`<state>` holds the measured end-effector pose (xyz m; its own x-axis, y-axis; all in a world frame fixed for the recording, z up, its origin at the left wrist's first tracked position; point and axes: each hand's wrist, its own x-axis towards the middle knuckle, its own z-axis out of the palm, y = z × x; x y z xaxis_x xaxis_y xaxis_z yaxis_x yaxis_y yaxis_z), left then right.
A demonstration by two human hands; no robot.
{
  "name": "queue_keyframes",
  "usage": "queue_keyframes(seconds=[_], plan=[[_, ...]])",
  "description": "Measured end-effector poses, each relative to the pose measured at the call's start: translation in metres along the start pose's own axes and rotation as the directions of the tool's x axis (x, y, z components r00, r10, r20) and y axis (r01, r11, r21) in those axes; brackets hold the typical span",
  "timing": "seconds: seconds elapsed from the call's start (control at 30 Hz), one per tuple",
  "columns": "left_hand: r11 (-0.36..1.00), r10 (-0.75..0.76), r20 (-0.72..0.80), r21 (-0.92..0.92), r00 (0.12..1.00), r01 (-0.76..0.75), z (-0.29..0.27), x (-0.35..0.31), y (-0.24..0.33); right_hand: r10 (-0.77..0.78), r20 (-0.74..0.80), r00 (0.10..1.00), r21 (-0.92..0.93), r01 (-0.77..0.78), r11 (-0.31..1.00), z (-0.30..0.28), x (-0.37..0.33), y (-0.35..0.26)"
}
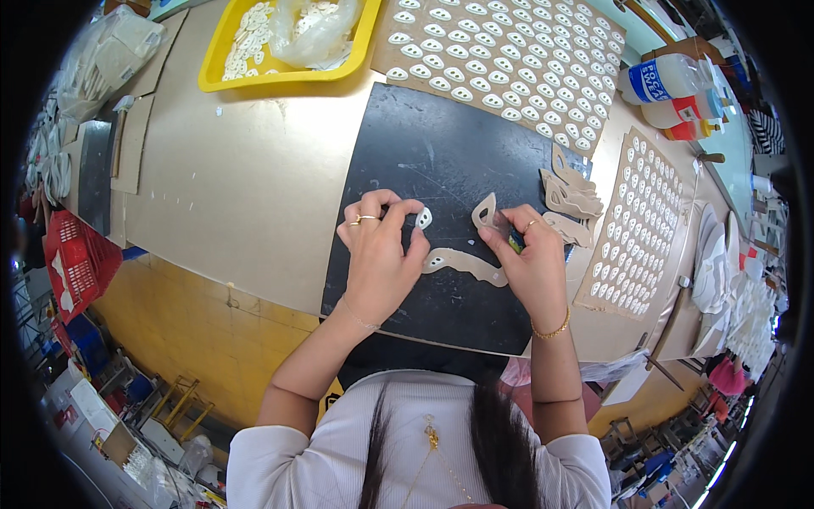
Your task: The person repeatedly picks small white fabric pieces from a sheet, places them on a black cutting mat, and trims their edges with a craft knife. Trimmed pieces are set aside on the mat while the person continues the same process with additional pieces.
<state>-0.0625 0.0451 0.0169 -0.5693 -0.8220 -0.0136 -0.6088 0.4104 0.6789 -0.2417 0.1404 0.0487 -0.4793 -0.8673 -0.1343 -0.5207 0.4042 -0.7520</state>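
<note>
Head view, looking down at a worktable (254, 170): your left hand (379, 242) has its thumb and forefinger drawn almost together, with one small white piece (424, 218) between their tips. That piece is oval with dark holes, and it is held just above a black mat (398, 136); the other fingers curl inward.

Your right hand (532, 254) is also nearly closed. Its thumb and fingers grip one beige piece (484, 206), which points up and away from you and has an opening in it. Something grey and green shows between those fingers; most of it is hidden, so you cannot tell what it is.

Between your hands lies one curved beige strip (471, 265), with a pale oval at its left end. Right of your right hand, several beige pieces (570, 195) overlap in a pile, too tangled to count.

Beyond the mat sits one yellow tray (292, 79) holding loose white pieces and one clear plastic bag (309, 38). Two brown sheets (585, 148) carry rows of white ovals, dozens on each. Three bottles (674, 89) stand at the far right.
</note>
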Motion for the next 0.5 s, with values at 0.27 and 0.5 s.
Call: queue_keyframes(seconds=[0.27,0.5], plan=[[0.984,0.086,0.105,-0.165,0.991,-0.068,-0.009,0.01,-0.001,-0.129,0.082,0.988,0.029,0.127,0.992,-0.004,0.003,0.005],[0.909,-0.018,0.092,-0.413,0.996,0.055,-0.03,0.001,-0.016,-0.258,0.397,0.881,0.153,0.213,0.965,-0.002,0.036,0.001]])
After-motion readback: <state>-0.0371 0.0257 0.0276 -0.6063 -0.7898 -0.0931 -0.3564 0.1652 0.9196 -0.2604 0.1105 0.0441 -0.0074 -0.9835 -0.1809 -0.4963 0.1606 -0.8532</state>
